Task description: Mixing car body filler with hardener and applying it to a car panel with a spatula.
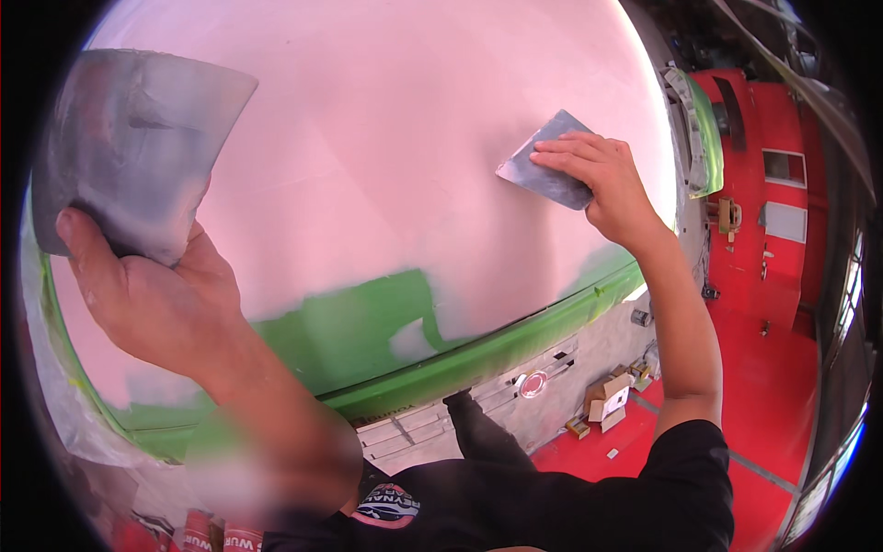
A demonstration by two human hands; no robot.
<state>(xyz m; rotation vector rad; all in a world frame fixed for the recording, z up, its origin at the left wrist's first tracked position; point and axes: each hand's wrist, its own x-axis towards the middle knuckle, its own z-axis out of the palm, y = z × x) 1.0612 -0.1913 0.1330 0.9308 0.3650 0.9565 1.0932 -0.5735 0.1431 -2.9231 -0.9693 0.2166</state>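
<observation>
My left hand grips the lower edge of a large grey plate, thumb on its face, at the left. The plate is smeared and has a slanted right side. At the right, my right hand holds a smaller flat grey spreader, fingers spread over its top. A pale pink smear lines the spreader's left edge, which is at or just above the panel; I cannot tell if it touches. Beneath both hands lies a broad curved panel coated in pale pink, with green paint showing near its front edge.
Whitish covering skirts the panel's left side. On the floor at lower right are a cardboard box and a can. A green-edged part stands beyond the panel's right side. Red containers sit at lower left.
</observation>
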